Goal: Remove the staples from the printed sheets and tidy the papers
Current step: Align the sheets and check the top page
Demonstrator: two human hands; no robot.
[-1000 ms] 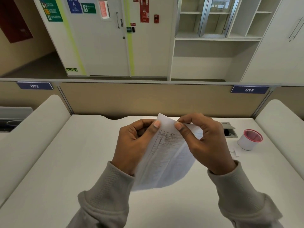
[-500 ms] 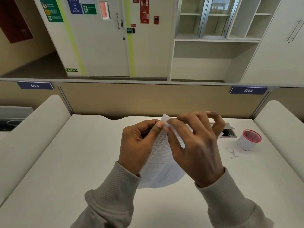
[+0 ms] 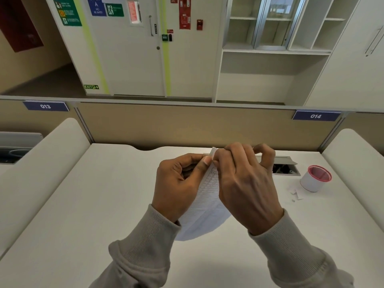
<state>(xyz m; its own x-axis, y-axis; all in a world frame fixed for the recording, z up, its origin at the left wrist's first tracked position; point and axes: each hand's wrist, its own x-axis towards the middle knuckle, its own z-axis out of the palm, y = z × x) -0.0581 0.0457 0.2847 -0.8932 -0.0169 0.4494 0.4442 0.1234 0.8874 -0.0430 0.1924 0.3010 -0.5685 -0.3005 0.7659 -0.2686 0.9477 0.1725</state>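
Printed sheets (image 3: 204,206) with a ruled table hang above the white desk (image 3: 87,204), held up by their top corner. My left hand (image 3: 179,186) pinches that corner from the left, thumb on the front. My right hand (image 3: 247,183) covers the corner from the right, its fingers curled and its fingertips pinching the paper's top edge. The staple itself is hidden behind my fingers. The sheets' lower part curves down between my wrists.
A small white cup with a pink rim (image 3: 315,178) stands at the right, with small paper scraps (image 3: 296,193) beside it. An open cable hatch (image 3: 285,168) lies behind my right hand. A beige partition (image 3: 187,125) closes the desk's far edge; rounded white dividers flank both sides.
My right hand has swung over the sheets' top corner and closed in on it, now hiding most of the paper. The left hand's pinch held while both hands drifted slightly right.
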